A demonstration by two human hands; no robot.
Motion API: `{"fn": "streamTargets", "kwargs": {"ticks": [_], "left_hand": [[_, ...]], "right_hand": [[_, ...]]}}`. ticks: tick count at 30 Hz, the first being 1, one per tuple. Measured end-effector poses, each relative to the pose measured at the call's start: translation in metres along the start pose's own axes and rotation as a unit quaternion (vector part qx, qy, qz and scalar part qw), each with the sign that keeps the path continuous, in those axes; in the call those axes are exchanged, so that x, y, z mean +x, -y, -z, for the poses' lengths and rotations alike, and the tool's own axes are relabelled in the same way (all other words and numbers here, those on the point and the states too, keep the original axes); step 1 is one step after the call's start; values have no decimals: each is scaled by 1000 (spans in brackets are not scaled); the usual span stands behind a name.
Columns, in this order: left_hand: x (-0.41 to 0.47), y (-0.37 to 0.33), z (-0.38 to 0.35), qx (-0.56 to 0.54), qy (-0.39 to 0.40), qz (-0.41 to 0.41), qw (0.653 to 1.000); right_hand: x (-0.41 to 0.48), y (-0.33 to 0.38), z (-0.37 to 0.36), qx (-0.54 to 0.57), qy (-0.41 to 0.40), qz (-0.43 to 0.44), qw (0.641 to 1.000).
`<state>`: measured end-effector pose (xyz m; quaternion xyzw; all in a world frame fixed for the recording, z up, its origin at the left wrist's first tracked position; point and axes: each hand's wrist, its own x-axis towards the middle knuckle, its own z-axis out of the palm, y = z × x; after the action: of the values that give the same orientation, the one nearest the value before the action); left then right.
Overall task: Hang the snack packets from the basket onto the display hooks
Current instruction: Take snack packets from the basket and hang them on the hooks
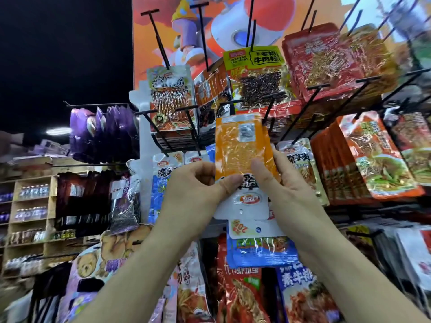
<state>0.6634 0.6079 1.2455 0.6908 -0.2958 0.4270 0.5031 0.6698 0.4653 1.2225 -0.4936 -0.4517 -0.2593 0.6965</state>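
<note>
Both hands are closed on one orange snack packet [238, 150] at the centre of the frame. The left hand [196, 185] pinches its lower left edge, and the right hand [289, 190] holds the right side with the thumb on the facing surface. The white hang tab [240, 207] points down and the barcode side faces out, so the packet probably needs turning before its hole can meet a hook. A bare black hook [268, 111] juts out just above. Full rows of packets [326, 61] crowd the upper right. The basket is out of view.
</note>
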Motion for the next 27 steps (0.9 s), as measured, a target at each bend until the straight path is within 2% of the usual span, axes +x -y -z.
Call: {"fn": "streamTargets", "kwargs": {"ticks": [3, 5, 8, 10, 12, 15, 22, 24, 27], "left_hand": [[-5, -2, 0, -35, 11, 27, 999], [-9, -6, -1, -47, 17, 22, 999], [-10, -11, 6, -28, -38, -76, 996], [-6, -10, 20, -51, -69, -156, 984], [0, -3, 31, -49, -56, -224, 972], [3, 9, 36, 10, -24, -290, 957], [2, 10, 40, -4, -74, -238, 968], [3, 9, 39, 22, -114, -227, 967], [2, 12, 35, -55, -86, -166, 981]], "right_hand": [[-7, 3, 6, -29, 33, -24, 999], [-7, 2, 10, -62, 17, -15, 998], [-7, 2, 15, -148, -9, -16, 989], [-5, 4, 17, -138, -25, -60, 988], [-3, 3, 18, -104, -56, -106, 987], [-3, 6, 15, -115, -30, -120, 986], [-4, 7, 5, -224, 8, -29, 974], [-4, 8, 3, -236, 10, -26, 971], [-5, 9, 4, -228, 39, -46, 972]]}}
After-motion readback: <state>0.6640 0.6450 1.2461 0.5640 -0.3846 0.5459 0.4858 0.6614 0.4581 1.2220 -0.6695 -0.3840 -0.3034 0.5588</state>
